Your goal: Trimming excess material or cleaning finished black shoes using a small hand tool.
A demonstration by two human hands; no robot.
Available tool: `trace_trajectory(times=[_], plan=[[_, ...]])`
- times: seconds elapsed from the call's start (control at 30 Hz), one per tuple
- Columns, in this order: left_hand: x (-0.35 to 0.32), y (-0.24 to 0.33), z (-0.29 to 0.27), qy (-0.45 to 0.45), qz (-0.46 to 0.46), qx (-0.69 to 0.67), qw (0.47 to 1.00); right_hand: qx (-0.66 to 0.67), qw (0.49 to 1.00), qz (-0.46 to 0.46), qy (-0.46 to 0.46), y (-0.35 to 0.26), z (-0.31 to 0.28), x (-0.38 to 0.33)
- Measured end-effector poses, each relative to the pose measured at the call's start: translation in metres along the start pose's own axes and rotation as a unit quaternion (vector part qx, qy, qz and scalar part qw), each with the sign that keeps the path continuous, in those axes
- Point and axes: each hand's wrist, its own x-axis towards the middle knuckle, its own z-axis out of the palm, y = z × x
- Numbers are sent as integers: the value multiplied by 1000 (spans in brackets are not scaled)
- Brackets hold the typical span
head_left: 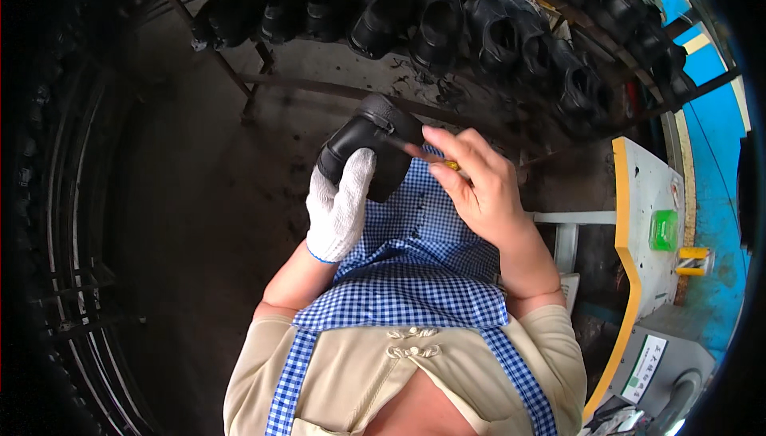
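Note:
In front of my apron, my left hand (341, 211), in a white knit glove, grips a black shoe (351, 138). Its thumb presses on the shoe's side, and its other fingers are mostly hidden. The shoe is held tilted, the end with the textured sole edge pointing away from me. My bare right hand (479, 185) pinches a slim tool (416, 151) with a reddish-brown shaft and a bit of yellow near the fingers. The tool's tip meets the shoe near the sole edge; its exact kind is unclear.
Beyond my hands, a metal rack (319, 85) carries a row of black shoes (439, 25). At right stands a white worktop with a yellow edge (621, 197), holding a green container (663, 230). A grey machine (666, 356) is at lower right; metal rails (72, 220) run along the left.

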Motion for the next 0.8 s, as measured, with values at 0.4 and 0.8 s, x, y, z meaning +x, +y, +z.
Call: trace_trajectory(times=[0.4, 0.8], plan=[[6, -12, 21, 73, 140, 117, 980, -35, 999, 24, -9, -24, 12, -9], [19, -31, 24, 146, 258, 148, 944, 1, 999, 45, 4, -23, 26, -9]])
